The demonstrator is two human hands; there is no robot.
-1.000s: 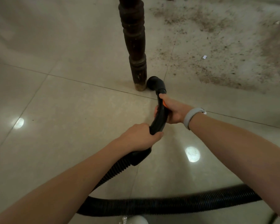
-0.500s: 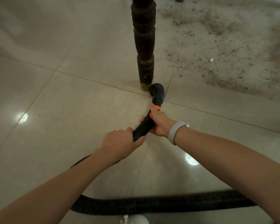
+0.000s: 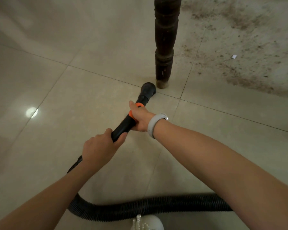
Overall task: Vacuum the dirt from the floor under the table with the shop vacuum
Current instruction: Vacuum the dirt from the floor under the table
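At the foot of the table leg [image 3: 164,47], the nozzle [image 3: 148,90] is set on the floor [image 3: 56,97], just left of the leg. Near tiles look mostly cleared; the dirt [image 3: 239,47] right of the leg is judged untouched, so most work remains. The wand [image 3: 125,125] is gripped by both hands: right hand [image 3: 140,117] at the orange collar [image 3: 134,112], left hand [image 3: 98,148] lower. Long axis runs from lower left to upper right, mouth toward the leg. The hose [image 3: 140,208] trails behind.
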